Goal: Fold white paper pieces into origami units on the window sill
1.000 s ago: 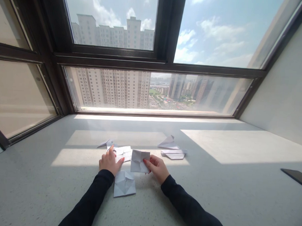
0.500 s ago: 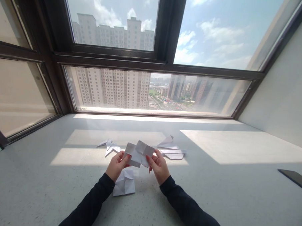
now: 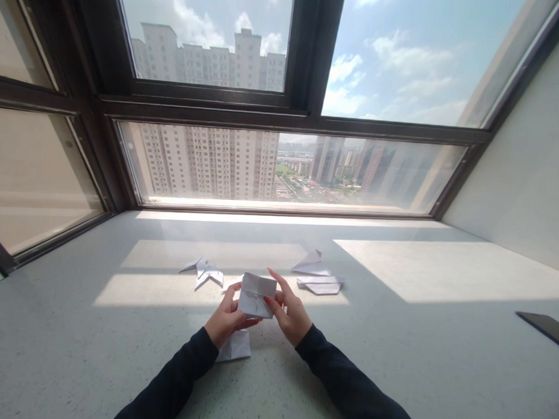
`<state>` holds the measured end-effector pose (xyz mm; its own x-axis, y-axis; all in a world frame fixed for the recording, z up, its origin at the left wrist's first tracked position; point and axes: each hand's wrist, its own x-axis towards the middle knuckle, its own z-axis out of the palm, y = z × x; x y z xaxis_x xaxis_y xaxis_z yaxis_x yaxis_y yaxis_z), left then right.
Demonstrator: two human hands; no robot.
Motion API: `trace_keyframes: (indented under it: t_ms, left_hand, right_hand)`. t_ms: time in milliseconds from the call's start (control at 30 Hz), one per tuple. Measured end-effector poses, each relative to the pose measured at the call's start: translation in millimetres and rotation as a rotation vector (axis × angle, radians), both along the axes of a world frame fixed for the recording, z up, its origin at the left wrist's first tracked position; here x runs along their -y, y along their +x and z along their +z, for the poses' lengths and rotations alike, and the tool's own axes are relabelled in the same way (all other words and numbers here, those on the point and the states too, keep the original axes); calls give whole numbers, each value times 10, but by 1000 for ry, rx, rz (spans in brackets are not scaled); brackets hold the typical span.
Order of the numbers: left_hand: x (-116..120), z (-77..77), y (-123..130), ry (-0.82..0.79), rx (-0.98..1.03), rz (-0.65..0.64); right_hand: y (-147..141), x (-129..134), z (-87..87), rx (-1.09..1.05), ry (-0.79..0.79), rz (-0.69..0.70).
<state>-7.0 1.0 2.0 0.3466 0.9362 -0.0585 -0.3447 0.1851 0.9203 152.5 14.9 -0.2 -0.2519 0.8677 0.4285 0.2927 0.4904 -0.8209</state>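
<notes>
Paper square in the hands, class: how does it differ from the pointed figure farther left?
The paper square is held by left hand and right hand; the pointed figure lies on the sill. The paper square is four-sided; the pointed figure spreads into several tips. Both are white, folded paper.

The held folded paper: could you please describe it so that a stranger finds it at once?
Below the window, dark sleeves reach over the pale sill. Where they converge, the left grip and right grip hold a white, squarish folded paper. Unlike the other papers, it is held.
</notes>
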Motion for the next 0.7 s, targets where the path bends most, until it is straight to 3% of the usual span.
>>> trace_keyframes:
  t_ms: [167,333,533,700]
  left_hand:
    - [7,-12,7,-25,43,-37]
    - [-4,-4,-7,-35,33,7]
    - [-12,41,20,-25,12,31]
    - [-5,56,23,-42,46,49]
  right_hand:
    - [-11,2,2,46,-20,53]
    - [-3,-8,-36,43,-32,44]
    - [13,-36,-80,-69,-67,0]
    - [11,-77,-114,-237,-170,54]
